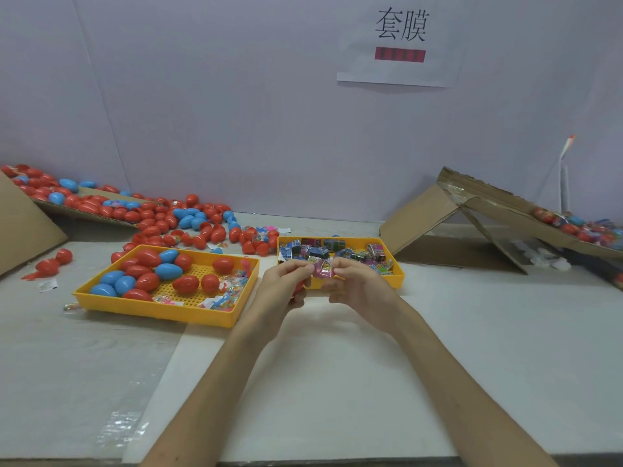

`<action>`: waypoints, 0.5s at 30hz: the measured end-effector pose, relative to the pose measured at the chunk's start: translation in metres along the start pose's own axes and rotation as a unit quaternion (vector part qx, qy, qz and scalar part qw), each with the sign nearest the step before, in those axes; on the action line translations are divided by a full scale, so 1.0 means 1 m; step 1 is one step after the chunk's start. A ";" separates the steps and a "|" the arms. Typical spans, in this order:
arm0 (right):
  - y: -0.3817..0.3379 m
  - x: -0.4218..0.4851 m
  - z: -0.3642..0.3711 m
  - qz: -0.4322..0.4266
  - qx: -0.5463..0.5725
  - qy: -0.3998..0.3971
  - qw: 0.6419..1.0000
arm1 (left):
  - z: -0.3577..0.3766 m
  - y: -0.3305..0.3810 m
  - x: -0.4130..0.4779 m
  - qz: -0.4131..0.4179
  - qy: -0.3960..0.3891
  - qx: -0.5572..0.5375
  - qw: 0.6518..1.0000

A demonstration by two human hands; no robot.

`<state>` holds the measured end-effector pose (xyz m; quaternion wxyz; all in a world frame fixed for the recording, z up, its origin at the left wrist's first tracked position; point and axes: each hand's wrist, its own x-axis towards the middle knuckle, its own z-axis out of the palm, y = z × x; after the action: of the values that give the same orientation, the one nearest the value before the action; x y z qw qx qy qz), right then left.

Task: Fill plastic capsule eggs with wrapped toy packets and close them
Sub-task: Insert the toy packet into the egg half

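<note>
Scene lit softly and evenly from above, faint shadows cast under the forearms right of the egg tray, glare caught on clear tape nearer than the tray, lines far either side of it bowed, fine detail softened throughout.

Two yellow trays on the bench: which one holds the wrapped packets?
The smaller tray on the right, filled with shiny wrapped packets. The larger left tray holds red and blue eggs instead.

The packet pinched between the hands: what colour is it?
The packet is pink with yellow print; head view.
</note>
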<state>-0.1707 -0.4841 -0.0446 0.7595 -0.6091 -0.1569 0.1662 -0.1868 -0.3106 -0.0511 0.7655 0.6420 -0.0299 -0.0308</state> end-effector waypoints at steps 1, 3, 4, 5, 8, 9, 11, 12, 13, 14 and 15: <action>0.000 0.000 0.000 0.002 -0.003 -0.003 1.000 | 0.000 0.000 0.000 -0.003 -0.002 -0.001 1.000; 0.000 -0.001 -0.002 -0.002 -0.005 -0.007 1.000 | 0.000 0.000 -0.001 -0.005 -0.011 -0.003 1.000; 0.000 -0.001 -0.002 -0.008 -0.004 -0.008 1.000 | 0.000 0.001 -0.001 -0.002 -0.020 -0.003 1.000; -0.001 -0.001 -0.002 -0.014 -0.007 -0.009 1.000 | 0.001 0.001 -0.001 0.004 -0.032 0.000 0.999; -0.003 -0.001 -0.004 -0.015 -0.025 -0.006 1.000 | 0.001 0.002 -0.003 0.023 -0.068 0.020 0.997; -0.003 -0.002 -0.004 -0.013 -0.033 -0.001 0.999 | 0.001 0.001 -0.004 0.027 -0.075 0.025 0.997; -0.003 -0.002 -0.005 -0.006 -0.054 0.012 0.998 | 0.002 -0.001 -0.004 0.034 -0.075 0.030 0.996; -0.002 -0.001 -0.005 -0.002 -0.064 0.017 0.998 | 0.003 -0.001 -0.003 0.039 -0.071 0.036 0.996; -0.002 -0.001 -0.006 0.001 -0.071 0.020 0.997 | 0.003 -0.002 -0.003 0.043 -0.066 0.043 0.996; -0.001 0.001 -0.007 0.004 -0.076 0.022 0.997 | 0.004 -0.002 -0.002 0.048 -0.062 0.052 0.996; 0.000 0.001 -0.007 0.009 -0.079 0.023 0.997 | 0.004 -0.002 -0.002 0.053 -0.060 0.063 0.995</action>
<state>-0.1663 -0.4900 -0.0463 0.7110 -0.6721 -0.1468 0.1459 -0.1894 -0.3147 -0.0527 0.7212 0.6832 -0.1115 -0.0264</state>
